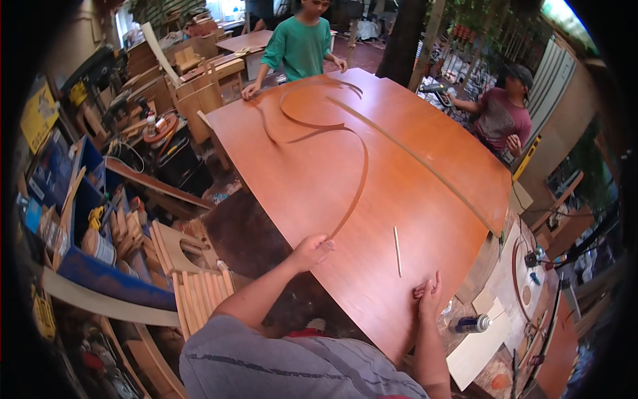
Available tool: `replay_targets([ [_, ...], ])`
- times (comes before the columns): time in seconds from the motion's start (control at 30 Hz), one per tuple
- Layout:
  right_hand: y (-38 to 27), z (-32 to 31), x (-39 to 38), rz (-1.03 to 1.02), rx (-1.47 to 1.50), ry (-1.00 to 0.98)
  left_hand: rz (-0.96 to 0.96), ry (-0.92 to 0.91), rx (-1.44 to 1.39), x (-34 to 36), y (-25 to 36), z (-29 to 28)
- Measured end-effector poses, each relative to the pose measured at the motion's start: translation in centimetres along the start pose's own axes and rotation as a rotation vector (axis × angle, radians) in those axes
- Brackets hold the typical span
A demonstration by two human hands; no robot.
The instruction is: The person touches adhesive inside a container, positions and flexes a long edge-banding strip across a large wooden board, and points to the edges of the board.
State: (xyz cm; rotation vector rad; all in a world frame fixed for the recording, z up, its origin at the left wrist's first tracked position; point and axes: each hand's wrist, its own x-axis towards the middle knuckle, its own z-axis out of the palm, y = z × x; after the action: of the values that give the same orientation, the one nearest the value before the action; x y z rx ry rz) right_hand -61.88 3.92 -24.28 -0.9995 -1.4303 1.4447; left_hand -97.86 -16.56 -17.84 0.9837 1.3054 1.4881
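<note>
A large reddish-brown wooden panel lies in front of me. My left hand, at its near left edge, pinches the end of a thin brown edging strip. From there the strip curves away over the panel, and loose curls of similar strip lie toward the far side. Over the panel's near right part, my right hand holds nothing, some fingers stretched and others bent. A short pale stick lies between my hands. Farther off, a long straight narrow strip runs diagonally across the panel.
Across the panel, a person in green has one hand at its far left corner. Another person at the right holds a power tool. A spray can lies right of the panel; a blue shelf with wood pieces stands left.
</note>
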Motion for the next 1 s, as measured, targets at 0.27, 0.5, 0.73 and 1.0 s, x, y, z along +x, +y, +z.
replay_targets([
  [0.27, -0.5, 0.7, -0.3, 0.042, -0.008, -0.003, -0.29, 0.233, -0.071, -3.3, -3.7, 1.6],
  [0.5, -0.3, 0.1, -0.7, 0.011, -0.035, 0.032, -0.354, 0.484, -0.571, -4.4, -4.8, 3.1],
  [0.73, -0.4, 0.3, 0.1, 0.053, 0.024, 0.044, 0.006, 0.72, -0.485, -1.1, -3.5, 2.0],
  [1.0, -0.5, 0.6, -0.7, 0.047, -0.006, 0.061, 0.146, 0.953, -0.433, 4.4, -2.5, -1.6],
])
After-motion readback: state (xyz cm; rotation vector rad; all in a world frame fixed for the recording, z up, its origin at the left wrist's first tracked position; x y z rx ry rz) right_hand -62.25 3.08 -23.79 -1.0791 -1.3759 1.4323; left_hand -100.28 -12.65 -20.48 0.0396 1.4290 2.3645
